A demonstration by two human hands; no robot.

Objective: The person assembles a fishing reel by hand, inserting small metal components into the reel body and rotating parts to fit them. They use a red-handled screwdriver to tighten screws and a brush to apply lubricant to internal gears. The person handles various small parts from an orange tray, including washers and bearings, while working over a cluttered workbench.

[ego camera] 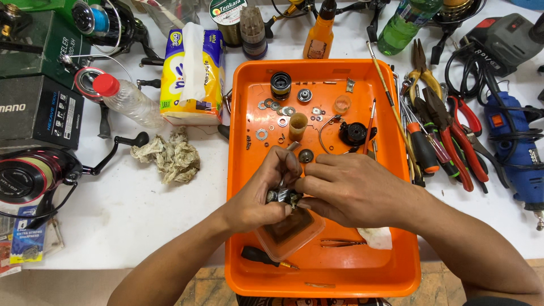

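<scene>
— What have you got in your hands?

— 1 small dark metal reel part [285, 196], gripped from both sides. My left hand [262, 192] is clenched around its left end, thumb on top; my right hand [351, 190] pinches the other end with its fingertips. I hold it over the middle of the orange plastic tray [323, 277] on the white bench [130, 215], just above 1 clear plastic tub [294, 235] with brown grease in it.

— What else is in the tray?

— 1 black spool [280, 85] at the top, 1 tan plastic cylinder [297, 126] below it, 1 black round rotor piece [354, 134] to the right, and a scatter of small silver washers [275, 107]; too small for me to count surely. 1 black-handled screwdriver [260, 256] lies near the front left corner, and 1 white tissue scrap [375, 238] sits beside my right wrist.

— And outside it?

— Left of the tray: 1 yellow tissue pack [192, 79], 1 clear bottle with a red cap [126, 97], 1 crumpled dirty rag [167, 156]. Right of it: 2 red-handled pliers [462, 141] among other tools, and 1 blue rotary tool [518, 153].
</scene>
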